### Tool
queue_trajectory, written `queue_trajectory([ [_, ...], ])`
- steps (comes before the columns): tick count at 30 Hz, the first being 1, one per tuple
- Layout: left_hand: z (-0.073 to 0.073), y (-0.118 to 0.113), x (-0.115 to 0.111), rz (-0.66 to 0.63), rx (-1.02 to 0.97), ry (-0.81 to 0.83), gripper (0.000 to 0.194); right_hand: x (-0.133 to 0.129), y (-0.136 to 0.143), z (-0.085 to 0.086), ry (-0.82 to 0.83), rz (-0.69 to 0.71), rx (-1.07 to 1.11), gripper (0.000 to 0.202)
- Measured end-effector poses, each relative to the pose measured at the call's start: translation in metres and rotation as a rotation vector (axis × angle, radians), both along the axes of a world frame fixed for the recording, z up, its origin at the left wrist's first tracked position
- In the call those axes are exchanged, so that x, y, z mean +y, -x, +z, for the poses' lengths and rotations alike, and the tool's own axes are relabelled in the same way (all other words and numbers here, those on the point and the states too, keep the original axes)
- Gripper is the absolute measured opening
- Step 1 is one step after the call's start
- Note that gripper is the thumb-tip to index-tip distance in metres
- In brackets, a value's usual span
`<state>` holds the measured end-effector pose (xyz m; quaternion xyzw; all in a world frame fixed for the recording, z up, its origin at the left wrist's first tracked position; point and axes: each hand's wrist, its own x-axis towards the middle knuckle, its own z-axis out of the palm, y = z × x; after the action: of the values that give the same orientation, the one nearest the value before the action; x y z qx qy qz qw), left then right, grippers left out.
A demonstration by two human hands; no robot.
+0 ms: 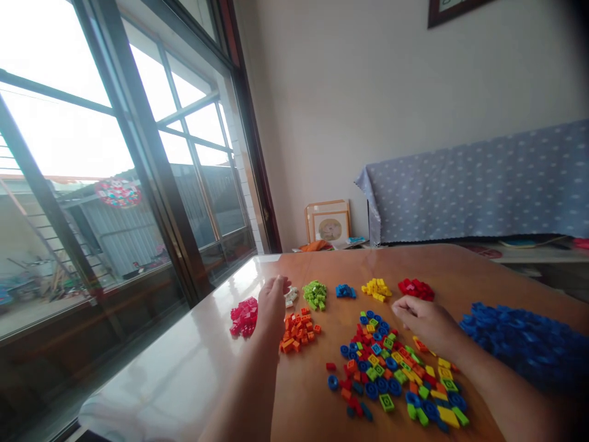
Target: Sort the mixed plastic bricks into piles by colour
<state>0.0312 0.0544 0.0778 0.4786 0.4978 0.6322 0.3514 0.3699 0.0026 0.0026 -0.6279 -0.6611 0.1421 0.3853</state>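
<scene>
My left hand (274,293) reaches over the table with its fingers curled together, beside a small pile of white bricks (291,298) that it partly covers. What its fingers hold, if anything, is hidden. Pink bricks (243,317) lie to its left, orange bricks (299,330) to its right and nearer me. My right hand (419,312) is closed above the far right side of a mixed spread of toy bricks (381,362) in red, blue, green, yellow and orange. Its fingertips are pressed together, and I cannot make out anything between them.
Sorted heaps of lime green (315,294), blue (345,291), yellow (377,289) and red bricks (416,288) line the far part of the brown table (322,393). A large blue pile (519,337) lies at right, beyond my right forearm. Windows stand left.
</scene>
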Motion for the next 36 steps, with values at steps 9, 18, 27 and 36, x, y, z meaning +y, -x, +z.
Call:
queue_trajectory([
  [9, -0.051, 0.053, 0.020, -0.196, 0.602, 0.072, 0.067, -0.004, 0.000, 0.008, -0.039, -0.014, -0.012, 0.035],
  [18, -0.063, 0.066, 0.012, -0.274, 0.453, 0.198, 0.075, -0.008, 0.002, 0.011, -0.040, -0.005, -0.040, 0.034],
  [27, -0.052, 0.068, 0.003, -0.260, 0.308, 0.301, 0.080, -0.009, 0.003, 0.014, -0.079, -0.015, -0.037, 0.033],
  [36, -0.064, 0.057, 0.000, -0.295, 0.470, 0.212, 0.074, -0.008, 0.003, 0.015, -0.071, -0.020, -0.003, 0.032],
])
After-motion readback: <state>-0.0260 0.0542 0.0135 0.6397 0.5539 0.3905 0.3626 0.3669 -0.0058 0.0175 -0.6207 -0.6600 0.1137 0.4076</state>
